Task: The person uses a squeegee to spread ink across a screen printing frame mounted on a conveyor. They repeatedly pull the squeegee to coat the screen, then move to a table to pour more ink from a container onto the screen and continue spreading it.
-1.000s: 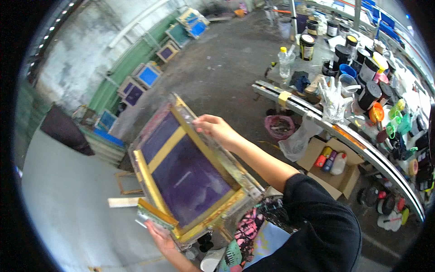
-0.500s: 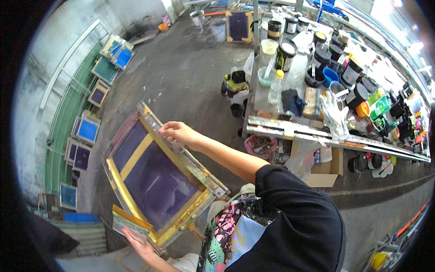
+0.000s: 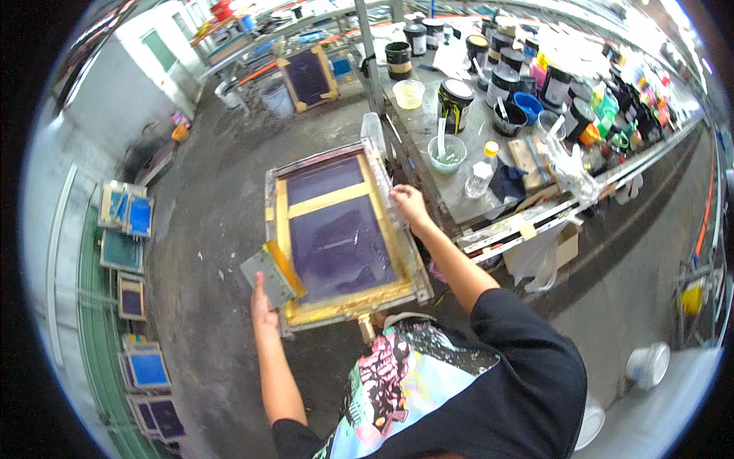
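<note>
A screen-printing frame (image 3: 340,245) with a purple mesh and yellow tape bands along its sides and across it is held tilted in front of my body. My right hand (image 3: 409,200) grips its upper right edge with bent fingers. My left hand (image 3: 264,298) is at the lower left side, holding a squeegee (image 3: 267,271) with a silvery holder and amber blade against the frame; whether those fingers also grip the frame is hidden. A short wooden piece (image 3: 366,327) juts below the bottom edge, near my printed apron or shirt.
A cluttered table (image 3: 478,245) at the right carries several ink tubs, bowls and a plastic bottle (image 3: 480,172). Screens (image 3: 130,252) lean along the left wall, and another (image 3: 310,76) stands at the back. White buckets (image 3: 646,363) sit at lower right; a cardboard box (image 3: 566,245) is under the table.
The view has swung right toward the back of the room. Both hands have carried the frame along, now more upright in the picture and beside the table's left end.
</note>
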{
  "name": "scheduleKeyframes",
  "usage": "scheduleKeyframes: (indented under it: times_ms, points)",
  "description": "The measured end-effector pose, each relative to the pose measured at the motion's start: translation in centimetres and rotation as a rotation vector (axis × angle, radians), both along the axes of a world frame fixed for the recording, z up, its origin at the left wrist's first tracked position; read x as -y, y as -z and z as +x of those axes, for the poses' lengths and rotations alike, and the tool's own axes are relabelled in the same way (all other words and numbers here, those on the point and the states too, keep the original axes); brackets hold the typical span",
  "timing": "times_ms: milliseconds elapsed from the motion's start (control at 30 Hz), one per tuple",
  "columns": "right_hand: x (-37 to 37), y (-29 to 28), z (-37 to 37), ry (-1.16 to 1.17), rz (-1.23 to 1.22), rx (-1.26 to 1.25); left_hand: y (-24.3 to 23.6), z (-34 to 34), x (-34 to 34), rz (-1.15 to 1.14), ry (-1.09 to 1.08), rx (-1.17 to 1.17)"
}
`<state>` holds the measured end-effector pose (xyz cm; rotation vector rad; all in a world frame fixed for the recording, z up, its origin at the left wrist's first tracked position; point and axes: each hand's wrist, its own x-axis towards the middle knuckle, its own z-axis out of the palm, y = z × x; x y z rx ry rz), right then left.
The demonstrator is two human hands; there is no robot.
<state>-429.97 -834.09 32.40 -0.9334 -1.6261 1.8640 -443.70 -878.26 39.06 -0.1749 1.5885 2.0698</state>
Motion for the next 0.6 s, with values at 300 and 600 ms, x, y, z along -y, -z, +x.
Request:
scheduleKeyframes:
  times_ms: [300,600]
  points:
    - [-1.7,8.4,-8.6,0.482,0.11,0.064,5.1,-20.4,-8.3,-0.1,0.302,0.06]
    - [3.3,8.6,-13.8,0.767,0.224,0.312,13.4,-33.3,-11.0,-0.112,0.481,0.097]
